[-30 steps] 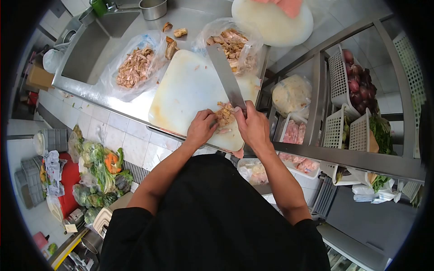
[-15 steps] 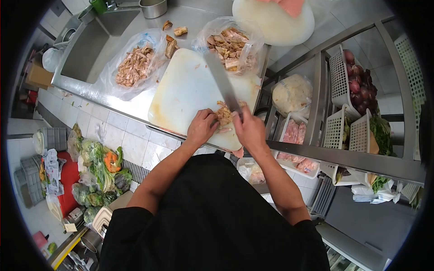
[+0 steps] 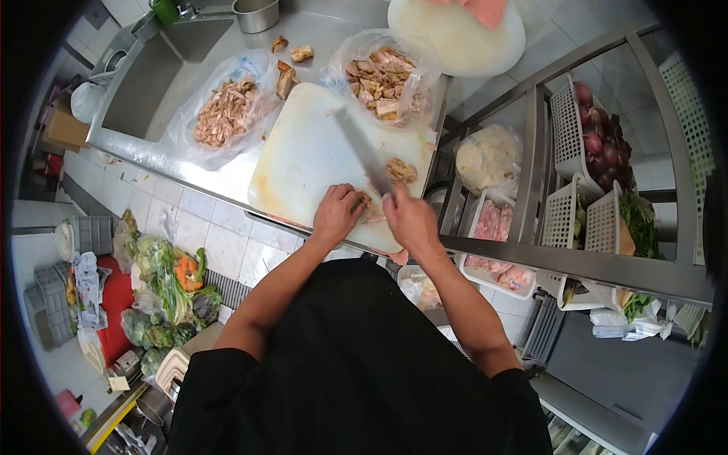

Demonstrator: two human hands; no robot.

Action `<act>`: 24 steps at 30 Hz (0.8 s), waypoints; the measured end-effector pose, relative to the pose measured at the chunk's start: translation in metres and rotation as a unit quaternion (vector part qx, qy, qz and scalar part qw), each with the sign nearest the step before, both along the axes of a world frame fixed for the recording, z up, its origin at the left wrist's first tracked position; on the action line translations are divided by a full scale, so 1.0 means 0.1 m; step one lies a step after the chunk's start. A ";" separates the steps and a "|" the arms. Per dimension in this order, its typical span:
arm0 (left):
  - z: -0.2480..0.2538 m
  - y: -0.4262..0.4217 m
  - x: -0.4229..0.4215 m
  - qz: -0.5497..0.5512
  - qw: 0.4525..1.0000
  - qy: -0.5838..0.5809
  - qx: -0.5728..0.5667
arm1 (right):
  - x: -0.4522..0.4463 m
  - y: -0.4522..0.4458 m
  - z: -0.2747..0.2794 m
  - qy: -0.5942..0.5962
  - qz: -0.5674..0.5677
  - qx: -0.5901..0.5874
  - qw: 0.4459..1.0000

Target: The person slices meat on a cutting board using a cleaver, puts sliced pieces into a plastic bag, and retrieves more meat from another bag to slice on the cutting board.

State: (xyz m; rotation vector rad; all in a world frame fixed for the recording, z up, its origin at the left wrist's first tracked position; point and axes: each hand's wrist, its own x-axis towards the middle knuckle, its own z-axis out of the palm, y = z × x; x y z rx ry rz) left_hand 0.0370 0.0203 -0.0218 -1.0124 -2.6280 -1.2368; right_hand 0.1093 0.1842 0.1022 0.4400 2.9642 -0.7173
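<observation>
In my right hand (image 3: 410, 221), closed around its handle, is a large knife (image 3: 360, 147), its blade blurred and pointing away from me to the upper left. My left hand (image 3: 336, 215) has its fingers curled down on a piece of cooked meat (image 3: 370, 208) at the near edge of the white cutting board (image 3: 296, 163). The blade is close beside those fingertips, on the right side of that piece. Beyond my right hand, a separate brownish meat chunk (image 3: 400, 171) lies on the board.
Clear plastic bags hold chopped meat, one bag (image 3: 227, 110) left of the board and another bag (image 3: 383, 80) behind it. Meat chunks (image 3: 287, 79) lie between them. A sink (image 3: 152, 91) is at the left, a round board (image 3: 455, 38) at the back, a metal rack (image 3: 531, 159) at the right.
The knife and my right hand have shifted slightly left and toward me. A meat chunk now lies apart on the blade's right side. My left hand stays nearly in place.
</observation>
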 end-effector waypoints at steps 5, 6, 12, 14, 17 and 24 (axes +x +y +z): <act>0.00 -0.03 -0.01 -0.026 1.000 0.011 0.001 | -0.04 0.16 -0.27 -0.041 0.060 0.044 0.996; -0.01 -0.03 -0.01 -0.025 1.000 0.011 0.002 | -0.06 0.18 -0.18 -0.021 0.035 0.037 0.998; -0.03 -0.03 -0.02 -0.009 1.000 0.000 0.011 | -0.02 0.00 0.23 0.083 -0.033 -0.028 0.996; -0.07 -0.01 -0.02 0.000 1.000 0.016 0.015 | 0.04 -0.01 -0.21 -0.004 0.027 0.011 1.000; -0.08 -0.04 -0.04 -0.014 1.000 0.013 0.018 | 0.01 0.08 -0.34 -0.035 0.066 0.029 0.997; -0.01 -0.08 -0.01 0.012 0.999 0.012 0.034 | -0.09 -0.03 0.34 0.053 -0.024 -0.002 0.998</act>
